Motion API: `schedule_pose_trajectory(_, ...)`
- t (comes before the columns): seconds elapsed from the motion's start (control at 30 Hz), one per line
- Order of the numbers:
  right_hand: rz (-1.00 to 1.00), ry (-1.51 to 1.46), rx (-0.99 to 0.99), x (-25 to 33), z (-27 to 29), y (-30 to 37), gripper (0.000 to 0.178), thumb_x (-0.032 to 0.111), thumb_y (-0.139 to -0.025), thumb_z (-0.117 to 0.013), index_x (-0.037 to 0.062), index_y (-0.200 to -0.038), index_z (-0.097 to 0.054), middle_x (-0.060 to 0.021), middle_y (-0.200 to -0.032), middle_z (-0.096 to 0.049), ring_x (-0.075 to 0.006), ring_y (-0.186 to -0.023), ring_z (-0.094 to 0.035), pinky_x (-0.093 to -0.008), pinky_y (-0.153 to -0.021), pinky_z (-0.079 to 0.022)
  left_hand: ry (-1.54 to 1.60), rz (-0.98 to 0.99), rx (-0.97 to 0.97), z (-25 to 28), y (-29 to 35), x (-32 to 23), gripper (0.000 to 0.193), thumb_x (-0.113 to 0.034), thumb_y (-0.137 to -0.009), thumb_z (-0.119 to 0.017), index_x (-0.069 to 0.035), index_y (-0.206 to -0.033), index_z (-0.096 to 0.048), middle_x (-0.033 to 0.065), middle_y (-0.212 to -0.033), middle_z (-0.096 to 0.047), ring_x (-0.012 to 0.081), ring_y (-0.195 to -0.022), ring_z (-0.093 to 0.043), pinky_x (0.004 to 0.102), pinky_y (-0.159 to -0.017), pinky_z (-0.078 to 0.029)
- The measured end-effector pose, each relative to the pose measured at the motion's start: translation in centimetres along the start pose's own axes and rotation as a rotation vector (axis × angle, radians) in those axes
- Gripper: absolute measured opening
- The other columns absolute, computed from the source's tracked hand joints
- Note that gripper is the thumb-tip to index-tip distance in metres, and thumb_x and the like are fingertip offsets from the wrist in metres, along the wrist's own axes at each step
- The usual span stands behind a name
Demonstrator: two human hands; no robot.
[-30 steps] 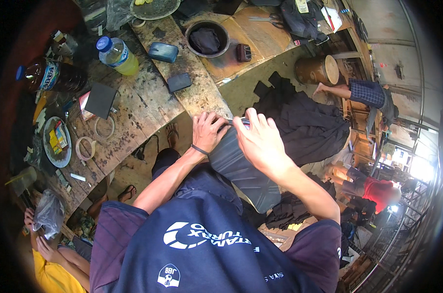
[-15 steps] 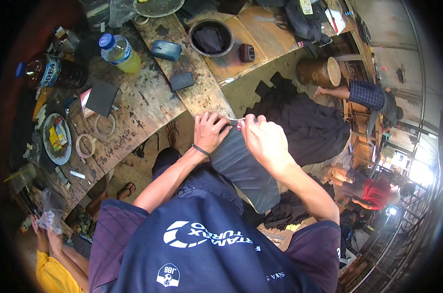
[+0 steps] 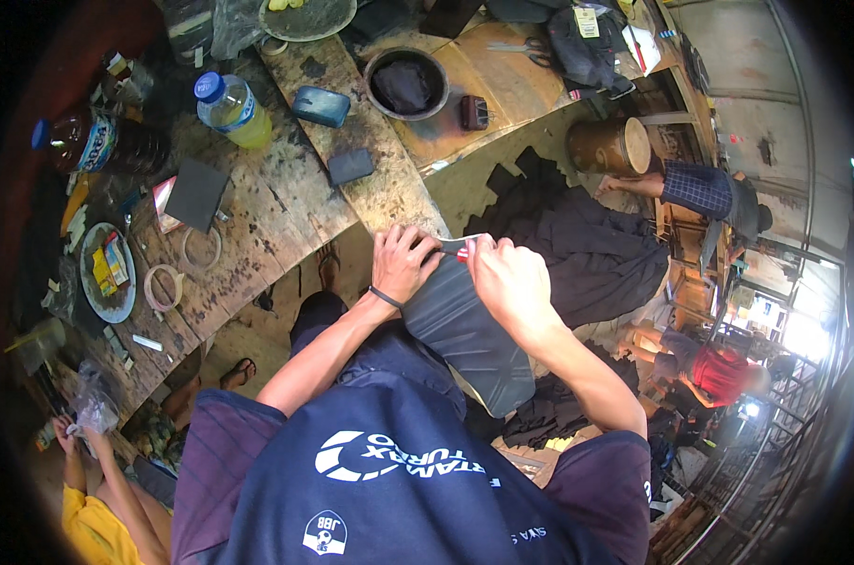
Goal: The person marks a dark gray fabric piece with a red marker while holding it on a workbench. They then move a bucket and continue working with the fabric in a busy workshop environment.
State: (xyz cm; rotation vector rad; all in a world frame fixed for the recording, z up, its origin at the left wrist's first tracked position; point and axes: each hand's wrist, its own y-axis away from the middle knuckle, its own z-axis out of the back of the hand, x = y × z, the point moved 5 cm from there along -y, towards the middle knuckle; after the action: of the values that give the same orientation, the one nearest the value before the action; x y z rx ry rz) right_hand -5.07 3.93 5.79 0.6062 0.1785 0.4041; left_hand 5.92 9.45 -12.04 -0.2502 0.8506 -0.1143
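A black leather-like panel [image 3: 469,330] hangs from the corner of the wooden workbench [image 3: 286,226] over my lap, its lower edge pale. With fingers bent over its upper edge, my left hand [image 3: 403,266] pinches the panel against the board's end. Just to the right, my right hand [image 3: 512,282] is closed around a small red tool [image 3: 462,254]; only its red end shows, so its kind is unclear. A thin pale strip of edge runs between the two hands.
Bench items include a bottle of yellow liquid [image 3: 234,111], a dark bottle [image 3: 97,141], a blue block [image 3: 321,105], a black bowl [image 3: 406,85], tape rings [image 3: 164,287] and scissors [image 3: 521,47]. Black fabric [image 3: 578,245] is heaped at right. Other people work nearby.
My right hand stays closed and has shifted slightly down and right. More of the pale edge shows between my hands. The left hand keeps its grip on the panel.
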Motion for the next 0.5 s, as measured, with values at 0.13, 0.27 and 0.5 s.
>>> schedule_pose_trajectory(0.13, 0.394, 0.142, -0.517, 2.3, 1.8, 1.2, 0.024, 0.026, -0.107, -0.065, 0.0026, -0.112, -0.067, -0.0188, -0.099, -0.067, -0.0327, -0.076, -0.075, -0.0416, -0.058, -0.06, 0.006, 0.024, 0.017, 0.0, 0.1, 0.0, 0.016, -0.029, -0.088, -0.083, -0.023, -0.101, -0.077, -0.0011, -0.104, -0.067, 0.0266, -0.103, -0.06, 0.0449, -0.087, -0.041)
schedule_pose_trajectory(0.27, -0.024, 0.038, -0.037, 0.5, -1.5, 0.7, 0.031, 0.029, -0.106, -0.067, 0.0035, -0.124, -0.062, -0.0183, -0.105, -0.064, -0.0331, -0.082, -0.076, -0.0428, -0.058, -0.061, 0.012, 0.015, 0.01, 0.0, 0.0, 0.0, 0.016, -0.029, -0.088, -0.083, -0.023, -0.101, -0.077, -0.0013, -0.104, -0.067, 0.0265, -0.103, -0.06, 0.045, -0.087, -0.041)
schedule_pose_trajectory(0.5, 0.108, 0.068, -0.255, 1.6, -1.2, 1.8, 0.03, 0.024, -0.104, -0.068, 0.0018, -0.123, -0.061, -0.0167, -0.1, -0.063, -0.0324, -0.078, -0.075, -0.0428, -0.061, -0.063, 0.007, 0.02, 0.013, -0.2, 0.1, 0.1, 0.017, -0.028, -0.087, -0.084, -0.023, -0.101, -0.076, -0.0016, -0.104, -0.067, 0.0254, -0.102, -0.06, 0.0448, -0.088, -0.041)
